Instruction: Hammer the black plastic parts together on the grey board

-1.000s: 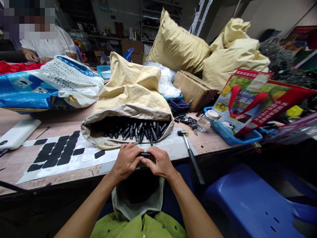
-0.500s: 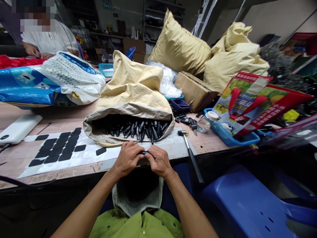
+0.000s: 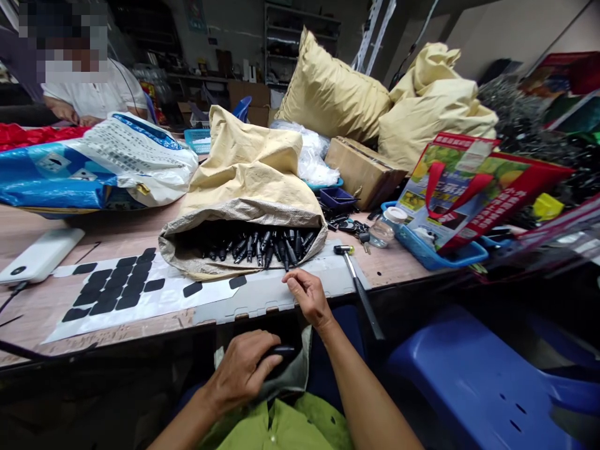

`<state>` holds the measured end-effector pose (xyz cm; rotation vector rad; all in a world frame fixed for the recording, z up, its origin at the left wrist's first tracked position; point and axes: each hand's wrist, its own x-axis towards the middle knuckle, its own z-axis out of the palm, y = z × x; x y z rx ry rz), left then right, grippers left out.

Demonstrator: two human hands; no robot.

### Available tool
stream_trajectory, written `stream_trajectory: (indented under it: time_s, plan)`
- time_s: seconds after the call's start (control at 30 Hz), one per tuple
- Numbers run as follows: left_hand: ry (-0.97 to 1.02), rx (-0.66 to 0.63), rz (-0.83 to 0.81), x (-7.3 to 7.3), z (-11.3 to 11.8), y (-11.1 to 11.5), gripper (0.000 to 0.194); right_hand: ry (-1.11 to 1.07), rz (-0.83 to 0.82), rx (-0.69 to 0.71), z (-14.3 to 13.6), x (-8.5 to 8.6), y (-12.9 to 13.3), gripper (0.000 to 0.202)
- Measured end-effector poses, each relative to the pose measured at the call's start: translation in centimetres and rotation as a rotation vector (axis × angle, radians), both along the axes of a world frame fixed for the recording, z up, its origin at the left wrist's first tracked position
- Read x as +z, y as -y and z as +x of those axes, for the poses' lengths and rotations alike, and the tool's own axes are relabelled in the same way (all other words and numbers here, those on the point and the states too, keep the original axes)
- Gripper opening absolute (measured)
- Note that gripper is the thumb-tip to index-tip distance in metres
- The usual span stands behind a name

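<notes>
Low over the open mouth of a sack (image 3: 300, 369) on my lap, my left hand (image 3: 246, 365) grips a slim black pen-like part (image 3: 282, 351). My right hand (image 3: 309, 299) is at the table's front edge, fingers curled with thumb and index slightly apart, nothing visible between them. Its fingertips are close to a black part poking out of the cream sack (image 3: 253, 169); whether they touch it I cannot tell. Inside that sack's mouth lie many black pen-like parts (image 3: 269, 247). A hammer (image 3: 359, 287) lies to the right, its handle past the edge.
Black rounded stickers (image 3: 110, 284) on white sheets and a white power bank (image 3: 42, 253) lie left. A blue basket (image 3: 422, 253) with a colourful bag (image 3: 462, 187) stands right, near a clear jar (image 3: 384, 228). A blue plastic chair (image 3: 473, 369) is at right. Another person (image 3: 96, 94) sits far left.
Both hands held a black part together at the table edge. They have separated: the left has dropped toward the lap sack with a part, the right has moved up toward the cream sack's mouth.
</notes>
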<state>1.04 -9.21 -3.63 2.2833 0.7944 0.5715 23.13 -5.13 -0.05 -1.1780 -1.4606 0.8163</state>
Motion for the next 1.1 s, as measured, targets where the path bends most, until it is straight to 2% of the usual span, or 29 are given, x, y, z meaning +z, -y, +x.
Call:
stream_trajectory:
  time_s: [0.1, 0.17, 0.2, 0.27, 0.33, 0.37, 0.43, 0.5, 0.57, 0.63, 0.73, 0.83, 0.97, 1.1]
  plan:
    - [-0.227, 0.132, -0.139, -3.4, 0.0, 1.4, 0.024, 0.0, -0.001, 0.014, 0.0, -0.4, -0.1, 0.034]
    - [-0.345, 0.152, -0.177, -4.5, 0.0, 1.7, 0.023, 0.004, -0.001, 0.019, 0.0, -0.5, -0.1, 0.032]
    - [-0.373, 0.137, -0.179, -4.4, 0.1, 1.7, 0.024, 0.005, -0.002, 0.021, -0.1, -0.4, -0.1, 0.032]
    - [-0.349, 0.092, -0.164, -2.9, 0.5, 1.4, 0.021, 0.003, -0.001, 0.022, -0.1, -0.4, -0.1, 0.031]
    - [-0.259, 0.087, -0.127, -0.2, 1.3, 0.3, 0.013, -0.004, 0.003, 0.018, -0.1, -0.3, 0.0, 0.032]
    - [-0.21, 0.125, -0.094, 1.3, 1.8, -0.6, 0.013, -0.012, 0.008, 0.013, -0.1, -0.4, 0.0, 0.032]
    - [-0.172, 0.282, 0.012, 4.1, 3.1, -3.2, 0.02, -0.03, 0.014, 0.002, -0.1, -0.4, 0.0, 0.033]
    - [-0.202, 0.529, 0.138, 6.0, 4.5, -6.4, 0.023, -0.056, 0.007, -0.015, -0.1, -0.6, 0.0, 0.032]
    - [-0.249, 0.678, 0.252, 6.8, 5.7, -9.5, 0.029, -0.081, -0.009, -0.026, 0.0, -0.7, -0.1, 0.032]
    - [-0.32, 0.75, 0.314, 6.8, 6.7, -11.7, 0.028, -0.104, -0.014, -0.039, 0.1, -0.7, -0.2, 0.032]
    - [-0.433, 0.753, 0.33, 6.0, 7.3, -13.0, 0.027, -0.127, -0.001, -0.063, 0.2, -0.5, -0.3, 0.034]
    - [-0.448, 0.705, 0.356, 5.1, 6.4, -12.4, 0.027, -0.147, 0.003, -0.084, 0.3, -0.4, -0.3, 0.034]
    - [-0.325, 0.619, 0.31, 4.6, 3.6, -10.6, 0.019, -0.147, 0.013, -0.084, 0.3, -0.4, -0.3, 0.033]
    - [-0.185, 0.429, 0.257, 4.1, 2.0, -9.7, 0.014, -0.125, 0.032, -0.101, 0.3, -0.5, -0.4, 0.032]
